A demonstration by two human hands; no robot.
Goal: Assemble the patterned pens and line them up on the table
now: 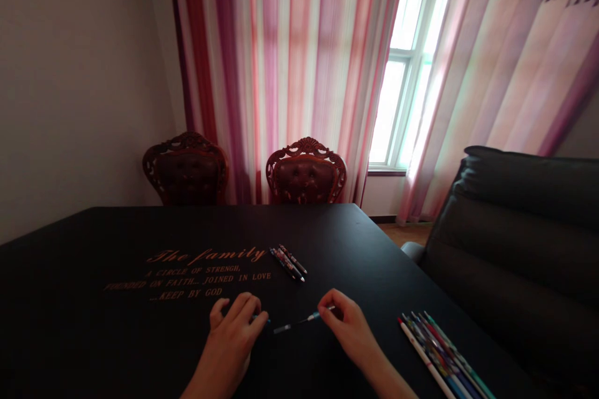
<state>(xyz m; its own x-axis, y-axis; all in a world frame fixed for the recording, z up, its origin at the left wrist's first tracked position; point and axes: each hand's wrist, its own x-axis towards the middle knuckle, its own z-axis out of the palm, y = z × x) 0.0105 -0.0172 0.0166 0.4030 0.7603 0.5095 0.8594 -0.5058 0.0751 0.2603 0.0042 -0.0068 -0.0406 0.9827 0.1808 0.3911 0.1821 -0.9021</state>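
My right hand [345,325] is closed in a pinch on a thin pen refill [299,322]. The refill points left and slightly down, with a pale blue part near my fingertips and a clear, greyish end. To its left, my left hand [238,331] is low over the table with its fingers curled. Small bits of blue show between the left thumb and fingers; the hand hides most of that thing, so its kind is unclear. The refill's clear end is close to the left thumb, with a small gap between them.
Several dark patterned pens [287,263] lie beyond my hands on the black table [70,312], beside gold lettering. A row of several coloured pens [442,352] lies at the right edge. Two carved chairs [306,174] stand behind the table, and a black leather armchair [519,237] on the right.
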